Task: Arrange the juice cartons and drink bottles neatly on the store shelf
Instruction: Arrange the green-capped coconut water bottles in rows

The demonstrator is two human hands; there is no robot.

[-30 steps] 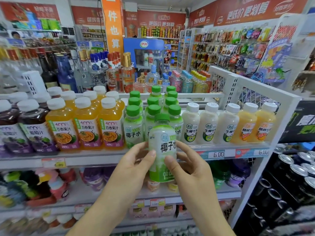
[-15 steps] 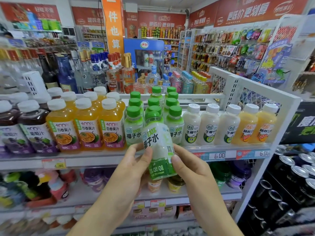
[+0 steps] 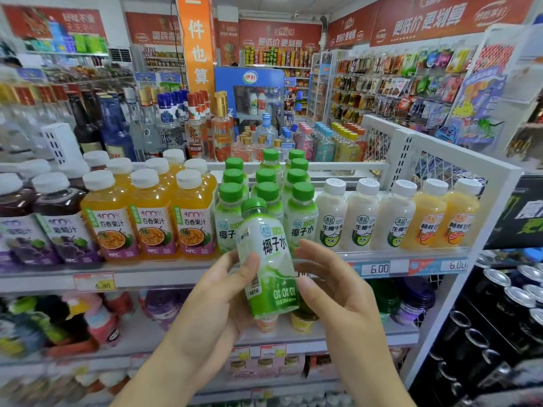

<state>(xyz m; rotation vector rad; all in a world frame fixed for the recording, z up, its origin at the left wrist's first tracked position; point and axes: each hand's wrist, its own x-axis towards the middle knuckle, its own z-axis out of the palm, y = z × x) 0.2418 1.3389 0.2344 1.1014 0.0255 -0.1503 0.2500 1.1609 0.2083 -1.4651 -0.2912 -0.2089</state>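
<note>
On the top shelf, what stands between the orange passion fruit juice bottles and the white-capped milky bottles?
In the head view, the green-capped coconut water bottles stand there, in rows running back, between the passion fruit juice bottles and the milky bottles.

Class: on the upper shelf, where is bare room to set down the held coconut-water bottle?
Bare shelf lies behind the single right-hand row of bottles, up to the back rail. The green-capped rows and orange juice bottles stand packed. The held bottle hides the middle front slot.
</note>
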